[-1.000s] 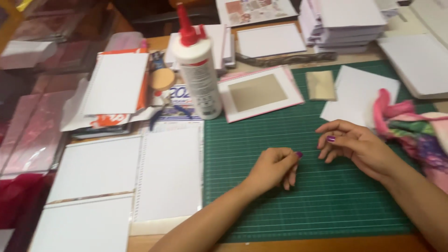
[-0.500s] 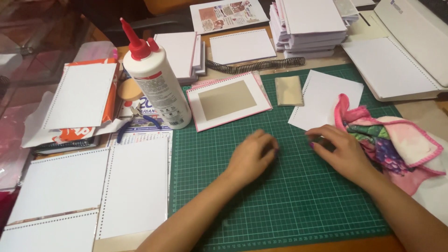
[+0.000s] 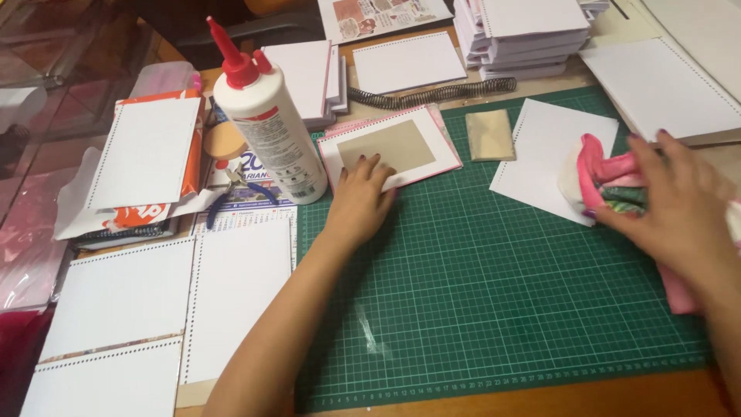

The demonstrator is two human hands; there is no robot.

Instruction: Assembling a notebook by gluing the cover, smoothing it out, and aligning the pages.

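While left hand (image 3: pixel 361 202) lies flat, fingers spread, pinning pink-edged card (image 3: pixel 390 147) at far edge of green cutting mat (image 3: pixel 494 309), right hand (image 3: pixel 679 216) clamps pink cloth (image 3: pixel 598 166) at right, beside white sheet (image 3: pixel 540 154); glue bottle (image 3: pixel 266 127) upright left of card, within reach.

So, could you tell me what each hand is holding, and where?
Left hand rests fingertips on the pink-bordered card's near edge; right hand grips the pink cloth on top.
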